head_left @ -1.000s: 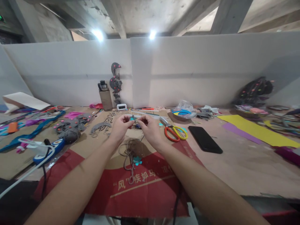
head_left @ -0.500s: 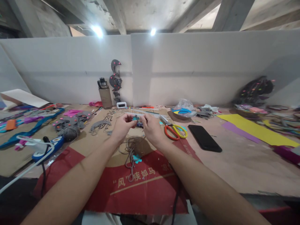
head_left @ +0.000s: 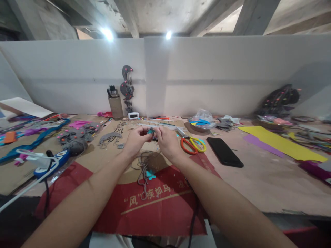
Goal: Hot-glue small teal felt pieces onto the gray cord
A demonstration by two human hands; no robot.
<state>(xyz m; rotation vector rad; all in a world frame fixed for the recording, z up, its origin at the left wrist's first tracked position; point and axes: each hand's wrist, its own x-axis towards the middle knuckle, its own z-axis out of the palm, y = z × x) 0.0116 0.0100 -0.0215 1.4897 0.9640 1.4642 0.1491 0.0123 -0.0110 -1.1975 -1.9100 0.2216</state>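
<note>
My left hand [head_left: 136, 142] and my right hand [head_left: 168, 144] meet over the cardboard, their fingers closed in pinches. Between the fingertips is a small teal-and-grey piece [head_left: 150, 131], mostly covered by the fingers. A tangle of grey yarn [head_left: 143, 165] lies below the hands; whether it joins the held piece I cannot tell. Beside the yarn rests a flat turquoise cutout [head_left: 151, 175]. Scissors [head_left: 191, 145] with one red and one yellow handle lie open to the right of my right hand.
Red-and-brown cardboard [head_left: 160, 220] covers the table in front of me. A black phone [head_left: 224, 152] lies at right, near yellow sheets [head_left: 281, 143]. Farther back are a bottle [head_left: 115, 105] and a bowl [head_left: 200, 127]. A grey yarn ball [head_left: 77, 147] and a blue power strip [head_left: 55, 162] occupy the left.
My fingers have shifted slightly around the small piece, which has turned a little between them. The yarn, scissors and phone have stayed in place.
</note>
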